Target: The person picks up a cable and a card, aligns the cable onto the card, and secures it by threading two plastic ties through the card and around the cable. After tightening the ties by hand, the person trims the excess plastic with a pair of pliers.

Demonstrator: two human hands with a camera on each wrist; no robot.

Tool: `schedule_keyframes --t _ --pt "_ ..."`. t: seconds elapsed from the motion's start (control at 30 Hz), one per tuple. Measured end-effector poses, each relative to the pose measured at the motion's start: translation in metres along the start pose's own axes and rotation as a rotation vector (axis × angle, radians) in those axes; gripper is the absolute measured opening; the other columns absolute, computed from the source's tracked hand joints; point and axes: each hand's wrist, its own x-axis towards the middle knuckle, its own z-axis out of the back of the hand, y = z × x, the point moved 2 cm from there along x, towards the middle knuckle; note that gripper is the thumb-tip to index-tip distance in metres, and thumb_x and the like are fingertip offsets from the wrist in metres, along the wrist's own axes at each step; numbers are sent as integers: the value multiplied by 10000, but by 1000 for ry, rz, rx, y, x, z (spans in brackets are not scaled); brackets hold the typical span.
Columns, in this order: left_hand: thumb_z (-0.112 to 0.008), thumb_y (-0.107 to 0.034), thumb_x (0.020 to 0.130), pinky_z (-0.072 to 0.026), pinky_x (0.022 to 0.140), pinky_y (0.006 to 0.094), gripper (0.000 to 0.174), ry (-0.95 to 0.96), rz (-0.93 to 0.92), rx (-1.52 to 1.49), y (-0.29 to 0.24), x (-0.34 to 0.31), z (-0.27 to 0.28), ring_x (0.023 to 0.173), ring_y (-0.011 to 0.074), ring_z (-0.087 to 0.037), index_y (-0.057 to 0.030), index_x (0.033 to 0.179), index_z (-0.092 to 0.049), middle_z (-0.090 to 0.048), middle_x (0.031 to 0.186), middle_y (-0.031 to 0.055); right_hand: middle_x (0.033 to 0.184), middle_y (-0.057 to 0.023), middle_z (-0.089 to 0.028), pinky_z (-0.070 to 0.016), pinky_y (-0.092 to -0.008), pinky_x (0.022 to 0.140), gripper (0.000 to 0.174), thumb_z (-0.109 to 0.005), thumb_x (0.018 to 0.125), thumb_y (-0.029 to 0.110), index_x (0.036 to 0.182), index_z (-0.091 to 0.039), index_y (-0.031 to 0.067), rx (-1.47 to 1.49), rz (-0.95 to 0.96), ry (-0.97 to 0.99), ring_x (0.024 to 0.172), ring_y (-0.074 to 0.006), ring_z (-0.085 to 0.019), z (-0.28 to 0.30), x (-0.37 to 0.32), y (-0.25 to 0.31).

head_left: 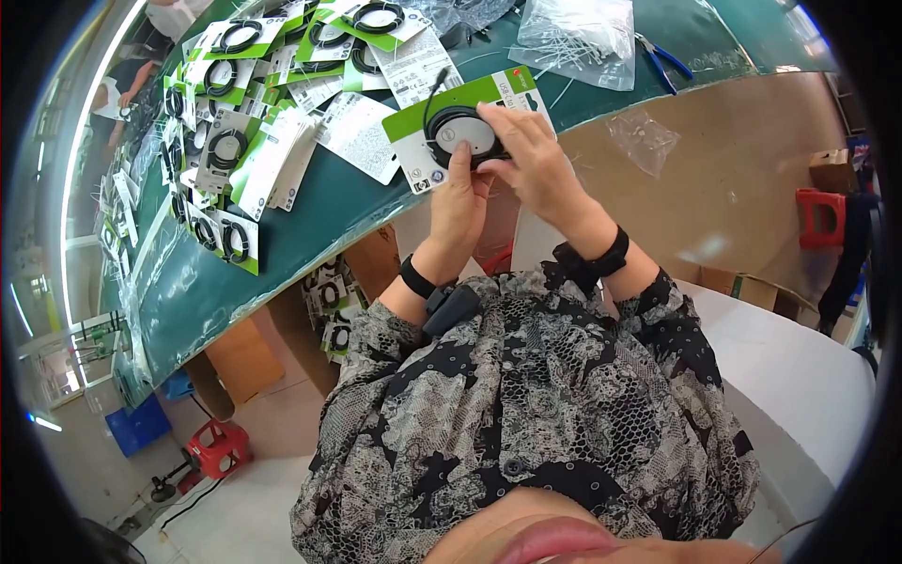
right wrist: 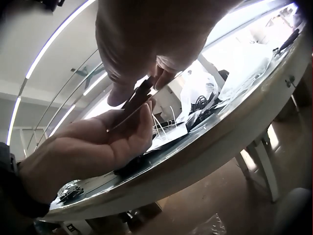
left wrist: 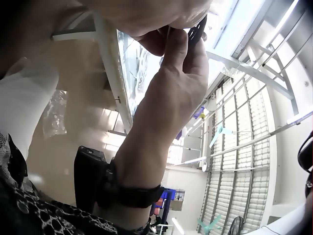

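Both hands hold a green-and-white card (head_left: 406,139), printed "USB-C", over the table's front edge. A black coiled cable (head_left: 435,132) lies on its face, one plug end sticking up past the coil. My left hand (head_left: 457,207) pinches the card from below, its thumb pressed on the front inside the coil and its fingers behind. My right hand (head_left: 545,174) grips the coil's right side, fingertips on the upper loops and thumb underneath. In the right wrist view, the card (right wrist: 128,117) shows edge-on between the hands, with dark cable above it.
Many carded cables (head_left: 225,150) are heaped on the green table (head_left: 348,193) at left. A clear bag of white ties (head_left: 578,42) and blue-handled pliers (head_left: 665,64) lie at the back right. Below are a red stool (head_left: 218,449) and a floor-level plastic bag (head_left: 644,141).
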Motion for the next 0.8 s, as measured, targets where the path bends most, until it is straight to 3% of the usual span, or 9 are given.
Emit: schedule_keyframes --t 0.1,0.2,0.37,0.47,0.8 --pt "-513 -189 947 -515 830 311 253 -25 -5 17 -4 5 -2 923 176 -604 -29 1143 -505 -599 1054 81 1139 -120 -525 -422 -370 903 553 -690 674 -9 1204 -556 79 255 -87 -67 1026 -280 -497 13 1 -12" --pt "-501 -174 951 -514 874 344 257 28 122 -9 -5 4 6 976 204 -600 -18 1155 -494 -589 1089 102 1057 -78 -538 -412 -352 876 422 -707 678 12 1078 -635 125 14 8 70 983 -239 -506 17 -3 -20" --pt "-500 -160 950 -511 876 341 283 59 155 4 1 -2 4 977 206 -598 -7 1187 -479 -572 1125 111 944 -32 -545 -392 -328 848 270 -712 681 21 931 -675 115 6 15 61 921 -204 -519 14 -5 -30" --pt "-498 -140 949 -503 897 349 304 176 131 84 -2 -4 4 1013 210 -585 6 1213 -460 -553 1163 118 875 -5 -544 -375 -317 835 195 -711 689 26 864 -677 102 50 -27 51 886 -193 -532 14 -6 -31" --pt "-497 -86 942 -497 918 375 316 196 61 238 -5 -8 3 1052 218 -568 -23 1246 -441 -549 1176 106 833 -5 -561 -373 -312 818 178 -713 688 41 847 -676 110 21 -42 38 865 -186 -541 17 -5 -26"
